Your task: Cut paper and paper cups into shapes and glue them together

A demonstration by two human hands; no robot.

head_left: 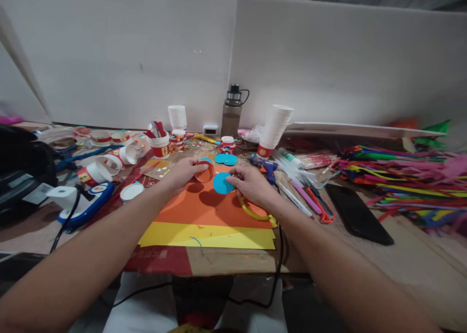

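My left hand (187, 171) pinches a round orange piece (205, 171) that has a raised rim, with a bit of blue at its upper edge. Between the thumb and fingers of my right hand (246, 179) is a flat blue disc (222, 183). The two pieces are held side by side, a small gap apart, above orange paper (207, 209). Yellow sheets (219, 236) stick out from under the orange paper. Behind my hands lie more blue discs (226, 158), overlapping. A yellow ring-shaped handle (255, 216) rests below my right hand.
A bottle (231, 114) and stacked paper cups (276, 126) stand at the back. On the right are pens (304, 194), a black phone (359, 213) and colourful pipe cleaners (412, 182). Cut cups (95, 173) and a blue-and-white device (87, 206) lie left. A black cable (280, 255) crosses the front edge.
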